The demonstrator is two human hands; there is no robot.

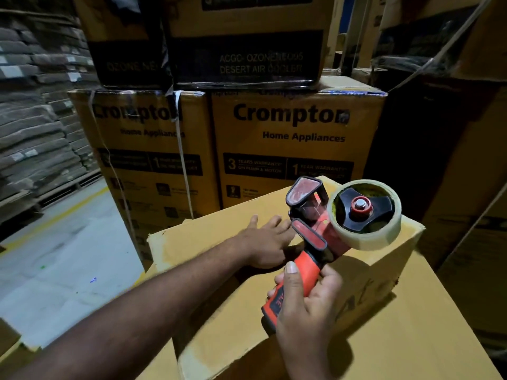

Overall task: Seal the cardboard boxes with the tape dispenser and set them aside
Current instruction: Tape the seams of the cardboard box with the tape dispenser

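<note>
The small cardboard box [192,242] sits right in front of the person, on top of a bigger box [411,338]. Its flaps are down. I see no tape on top, but the light is dim.

The left hand [263,239] lies flat on the box top with its fingers straight. It holds nothing; it just presses down. The right hand [304,305] is at 5 o'clock from it. Its fingers and thumb curl tight round the orange handle of the tape dispenser [315,242]. The tape roll [365,239] is at 3 o'clock from the left hand. The tool looks held up over the box, near the left fingers.

I think the step is to start a strip of tape. To do it well, the flat hand should push the flaps shut so no gap shows. The tape end should stick a little way down the far side, at 12 o'clock. Then the tool should be pulled straight back toward 6 o'clock, along the line where the flaps meet. The left fingers should stay away from the sharp cutter.

The small box is shut, so what is in it is hidden. At 12 o'clock stand big Crompton boxes [296,149], shut and strapped. The print above them says desert air cooler. I cannot see inside those.
</note>
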